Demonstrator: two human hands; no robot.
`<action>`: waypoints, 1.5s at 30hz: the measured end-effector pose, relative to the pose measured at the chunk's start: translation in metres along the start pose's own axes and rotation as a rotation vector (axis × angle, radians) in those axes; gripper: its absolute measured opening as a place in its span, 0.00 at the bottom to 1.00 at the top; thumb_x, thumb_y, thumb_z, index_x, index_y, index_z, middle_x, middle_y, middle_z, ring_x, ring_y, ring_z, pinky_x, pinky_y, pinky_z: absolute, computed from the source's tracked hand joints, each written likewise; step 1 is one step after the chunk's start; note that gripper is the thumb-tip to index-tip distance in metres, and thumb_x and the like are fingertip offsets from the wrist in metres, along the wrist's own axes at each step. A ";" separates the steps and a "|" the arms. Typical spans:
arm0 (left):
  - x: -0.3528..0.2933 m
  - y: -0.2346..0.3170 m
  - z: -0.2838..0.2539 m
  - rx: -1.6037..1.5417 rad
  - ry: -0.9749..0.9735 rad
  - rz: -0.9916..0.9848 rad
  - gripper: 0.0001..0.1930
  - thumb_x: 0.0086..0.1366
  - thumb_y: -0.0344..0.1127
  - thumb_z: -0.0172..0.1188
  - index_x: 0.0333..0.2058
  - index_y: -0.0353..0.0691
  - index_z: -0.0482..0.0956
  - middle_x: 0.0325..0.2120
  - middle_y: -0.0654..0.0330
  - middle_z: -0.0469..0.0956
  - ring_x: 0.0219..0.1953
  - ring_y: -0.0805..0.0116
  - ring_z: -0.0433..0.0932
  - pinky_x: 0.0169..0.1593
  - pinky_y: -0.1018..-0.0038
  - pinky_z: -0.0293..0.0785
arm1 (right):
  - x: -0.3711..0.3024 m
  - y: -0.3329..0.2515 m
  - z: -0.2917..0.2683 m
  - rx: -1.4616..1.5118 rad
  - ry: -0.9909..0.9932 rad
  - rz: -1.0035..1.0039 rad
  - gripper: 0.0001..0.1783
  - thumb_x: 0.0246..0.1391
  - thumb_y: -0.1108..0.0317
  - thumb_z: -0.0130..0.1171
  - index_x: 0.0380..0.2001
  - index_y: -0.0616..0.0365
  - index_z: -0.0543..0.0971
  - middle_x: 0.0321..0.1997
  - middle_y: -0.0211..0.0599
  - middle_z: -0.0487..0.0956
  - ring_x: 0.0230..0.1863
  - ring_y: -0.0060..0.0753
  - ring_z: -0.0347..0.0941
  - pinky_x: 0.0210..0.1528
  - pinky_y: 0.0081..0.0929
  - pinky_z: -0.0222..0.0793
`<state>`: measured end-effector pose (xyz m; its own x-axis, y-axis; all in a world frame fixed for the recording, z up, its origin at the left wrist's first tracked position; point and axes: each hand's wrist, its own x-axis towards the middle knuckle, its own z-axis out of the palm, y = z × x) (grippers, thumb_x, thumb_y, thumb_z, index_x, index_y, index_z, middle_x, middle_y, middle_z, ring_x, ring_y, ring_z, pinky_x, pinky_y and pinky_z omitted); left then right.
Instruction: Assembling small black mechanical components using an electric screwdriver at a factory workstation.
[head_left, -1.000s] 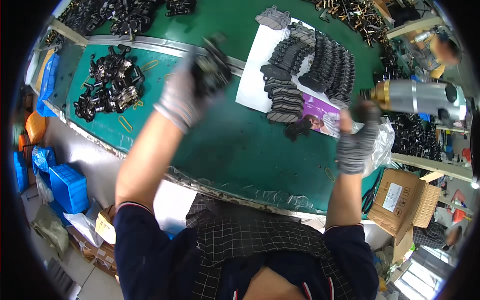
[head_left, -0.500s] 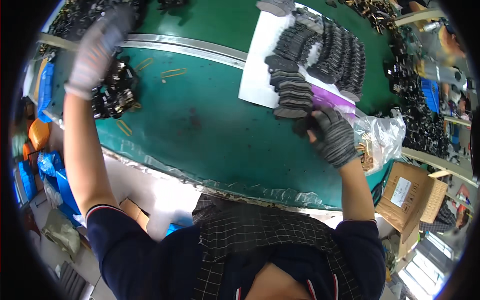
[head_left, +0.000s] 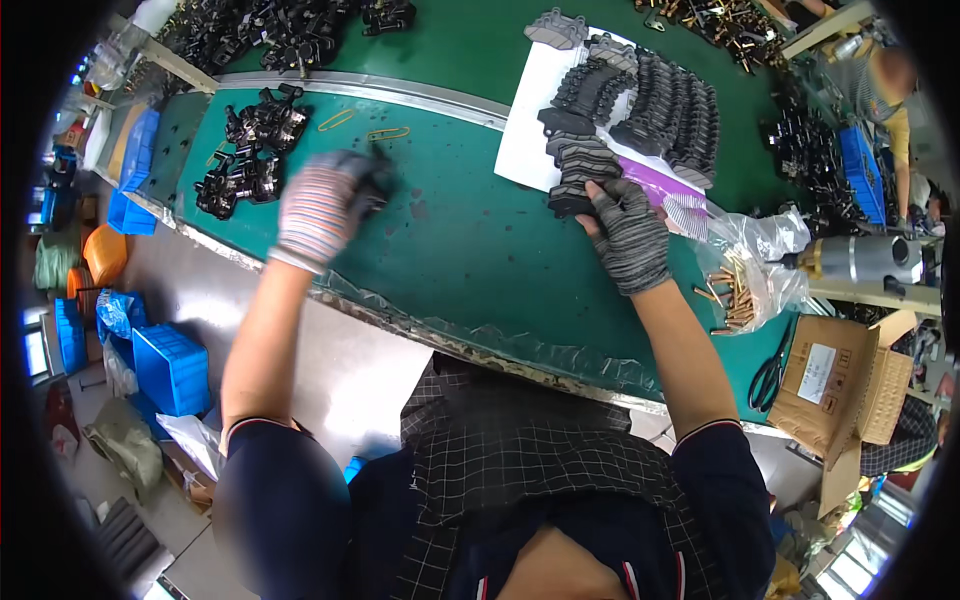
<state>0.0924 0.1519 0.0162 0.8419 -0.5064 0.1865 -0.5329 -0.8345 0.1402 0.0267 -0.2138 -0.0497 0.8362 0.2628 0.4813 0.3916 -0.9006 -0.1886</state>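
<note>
Small black metal part (head_left: 377, 183), blurred, gripped in gloved left hand (head_left: 322, 205) over the green desk (head_left: 470, 250), nr a heap of like black parts (head_left: 245, 150). Right hand (head_left: 628, 232), fingers bent, rests on front dark flat pad (head_left: 575, 190) of stacked pads (head_left: 650, 105) on white sheet (grip itself unclear). Looks like pick-up step, one piece per hand; next move prob. needs both brought together mid-desk, lined up w/ care.

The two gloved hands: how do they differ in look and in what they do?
The left hand wears a pale striped glove and grips a small black part over bare green mat; the right hand wears a dark grey glove and rests on the stacked dark pads. The left is blurred, the right sharp. Both are gloved.
</note>
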 end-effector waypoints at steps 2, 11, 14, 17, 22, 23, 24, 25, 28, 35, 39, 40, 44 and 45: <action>0.003 0.036 0.011 -0.080 0.028 0.097 0.15 0.51 0.31 0.61 0.40 0.46 0.78 0.38 0.54 0.76 0.41 0.50 0.73 0.44 0.60 0.71 | 0.001 -0.006 -0.002 -0.001 0.019 -0.010 0.18 0.43 0.62 0.66 0.38 0.54 0.77 0.42 0.42 0.74 0.38 0.48 0.74 0.40 0.38 0.72; 0.026 0.152 0.059 -0.244 0.141 0.355 0.14 0.50 0.37 0.62 0.38 0.47 0.78 0.39 0.58 0.76 0.43 0.59 0.74 0.44 0.64 0.73 | -0.058 -0.006 -0.050 0.303 -0.354 0.167 0.20 0.41 0.64 0.69 0.38 0.58 0.77 0.35 0.43 0.76 0.37 0.47 0.74 0.40 0.37 0.71; 0.032 0.173 0.033 -0.182 0.389 0.339 0.14 0.51 0.38 0.62 0.39 0.46 0.78 0.37 0.59 0.76 0.40 0.59 0.74 0.42 0.64 0.73 | -0.076 -0.012 -0.064 0.355 -0.358 0.179 0.19 0.40 0.65 0.70 0.37 0.59 0.77 0.34 0.43 0.75 0.36 0.46 0.74 0.39 0.37 0.71; -0.001 0.192 0.031 -0.293 0.058 0.296 0.17 0.49 0.36 0.65 0.40 0.45 0.77 0.33 0.58 0.75 0.36 0.57 0.74 0.39 0.62 0.72 | -0.075 -0.014 -0.064 0.362 -0.273 0.123 0.19 0.39 0.67 0.71 0.36 0.58 0.77 0.34 0.43 0.75 0.36 0.45 0.74 0.38 0.37 0.71; -0.027 0.191 0.063 -0.480 -0.017 0.180 0.19 0.47 0.34 0.67 0.39 0.42 0.77 0.28 0.57 0.74 0.32 0.56 0.74 0.36 0.62 0.72 | -0.080 -0.012 -0.061 0.500 -0.284 0.073 0.18 0.39 0.65 0.70 0.36 0.56 0.78 0.34 0.40 0.75 0.35 0.43 0.73 0.38 0.36 0.71; -0.030 0.191 0.063 -0.479 -0.017 0.172 0.19 0.47 0.34 0.67 0.39 0.42 0.77 0.28 0.57 0.74 0.32 0.56 0.74 0.36 0.62 0.72 | -0.083 -0.005 -0.062 0.534 -0.273 0.059 0.18 0.38 0.67 0.71 0.36 0.56 0.78 0.32 0.39 0.76 0.33 0.42 0.74 0.36 0.34 0.71; -0.035 0.192 0.060 -0.495 0.012 0.155 0.18 0.46 0.34 0.68 0.39 0.42 0.77 0.27 0.57 0.75 0.32 0.56 0.74 0.35 0.62 0.72 | -0.082 -0.003 -0.061 0.567 -0.262 0.043 0.19 0.36 0.69 0.72 0.35 0.56 0.78 0.31 0.39 0.76 0.31 0.41 0.74 0.34 0.33 0.71; -0.036 0.191 0.057 -0.508 0.043 0.138 0.18 0.46 0.33 0.68 0.39 0.41 0.77 0.27 0.57 0.75 0.32 0.56 0.74 0.35 0.63 0.72 | -0.074 -0.003 -0.057 0.573 -0.264 0.033 0.19 0.36 0.69 0.72 0.35 0.56 0.78 0.31 0.39 0.76 0.31 0.41 0.74 0.34 0.33 0.71; -0.032 0.177 0.043 -0.489 0.126 0.090 0.18 0.46 0.31 0.67 0.38 0.41 0.77 0.27 0.57 0.75 0.32 0.55 0.74 0.35 0.63 0.72 | -0.043 -0.018 -0.060 0.551 -0.097 -0.093 0.19 0.37 0.69 0.72 0.36 0.55 0.78 0.30 0.39 0.77 0.30 0.41 0.75 0.32 0.32 0.71; -0.032 0.151 0.053 -0.508 0.144 -0.003 0.20 0.43 0.30 0.67 0.40 0.42 0.77 0.32 0.55 0.76 0.37 0.54 0.75 0.41 0.63 0.73 | -0.007 -0.007 -0.021 0.576 -0.314 -0.143 0.19 0.38 0.65 0.72 0.37 0.54 0.78 0.33 0.42 0.79 0.32 0.43 0.77 0.34 0.33 0.73; -0.012 0.168 0.051 -0.364 0.333 0.277 0.24 0.42 0.34 0.67 0.42 0.41 0.76 0.36 0.54 0.75 0.42 0.54 0.74 0.46 0.61 0.71 | 0.008 -0.023 -0.036 0.504 -0.598 0.032 0.23 0.46 0.51 0.64 0.39 0.57 0.79 0.36 0.44 0.79 0.40 0.49 0.75 0.42 0.40 0.71; -0.008 0.159 0.054 -0.233 0.253 0.324 0.25 0.41 0.36 0.68 0.42 0.41 0.76 0.37 0.54 0.75 0.43 0.53 0.73 0.47 0.59 0.70 | 0.007 -0.031 -0.030 0.517 -0.548 0.094 0.22 0.48 0.50 0.61 0.39 0.56 0.79 0.37 0.44 0.79 0.40 0.49 0.75 0.44 0.40 0.70; 0.042 0.140 0.068 -0.126 0.327 0.529 0.24 0.42 0.35 0.68 0.42 0.42 0.76 0.34 0.56 0.75 0.41 0.56 0.74 0.44 0.60 0.71 | 0.004 -0.028 -0.026 0.566 -0.473 0.347 0.20 0.52 0.51 0.57 0.41 0.53 0.79 0.39 0.44 0.79 0.41 0.48 0.75 0.45 0.41 0.70; 0.050 0.139 0.068 -0.148 0.309 0.502 0.24 0.42 0.36 0.69 0.42 0.41 0.75 0.35 0.56 0.75 0.40 0.55 0.73 0.44 0.60 0.71 | -0.006 -0.022 -0.038 0.529 -0.365 0.329 0.17 0.51 0.54 0.59 0.39 0.53 0.80 0.37 0.43 0.79 0.39 0.47 0.76 0.43 0.38 0.71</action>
<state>0.0663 -0.0046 -0.0206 0.4333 -0.7251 0.5353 -0.8832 -0.4598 0.0921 -0.0010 -0.2088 -0.0159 0.9815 0.1895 0.0288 0.1538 -0.6890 -0.7082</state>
